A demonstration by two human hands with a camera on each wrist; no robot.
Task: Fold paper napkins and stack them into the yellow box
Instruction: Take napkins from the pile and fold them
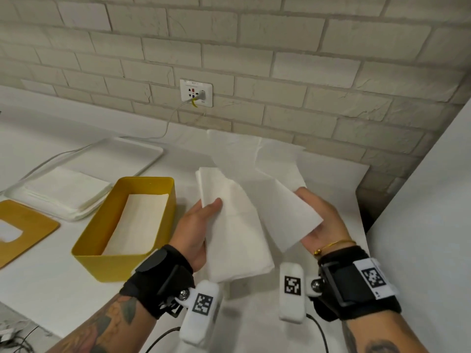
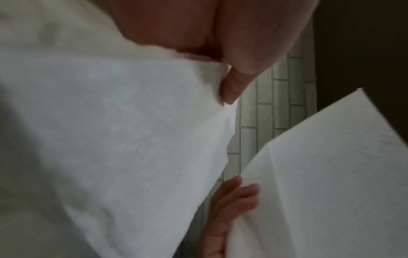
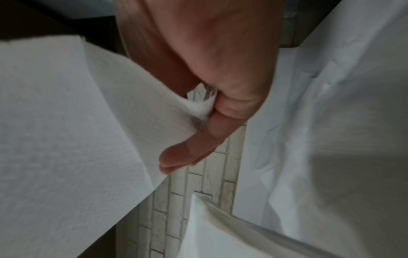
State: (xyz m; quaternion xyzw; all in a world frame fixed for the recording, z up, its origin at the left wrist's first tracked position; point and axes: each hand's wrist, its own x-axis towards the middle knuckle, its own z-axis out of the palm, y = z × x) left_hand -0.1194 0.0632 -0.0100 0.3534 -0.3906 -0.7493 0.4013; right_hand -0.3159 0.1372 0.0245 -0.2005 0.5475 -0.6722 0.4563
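The left hand (image 1: 196,225) pinches one side of the napkin (image 1: 237,225), and the right hand (image 1: 318,220) pinches the other (both grip tight). The edges should meet evenly before pressing. The yellow box (image 1: 122,263) waits just beside the left hand.

Folded napkin (image 1: 237,225) held up above the table (image 1: 51,281), between left hand (image 1: 196,225) on its left edge and right hand (image 1: 321,220) on its right flap. Left of the hands, yellow box (image 1: 102,261) standing on the table, a folded napkin stack (image 1: 137,222) lying inside. Box lid (image 1: 30,225) flat at far left. Behind box and lid, a tray (image 1: 142,149) carrying a pile of napkins (image 1: 68,187). Loose unfolded napkins (image 1: 254,151) behind the hands, near the brick wall (image 1: 280,59). Wall socket (image 1: 196,93) on the wall behind the tray, cable (image 1: 168,126) running down to the table.
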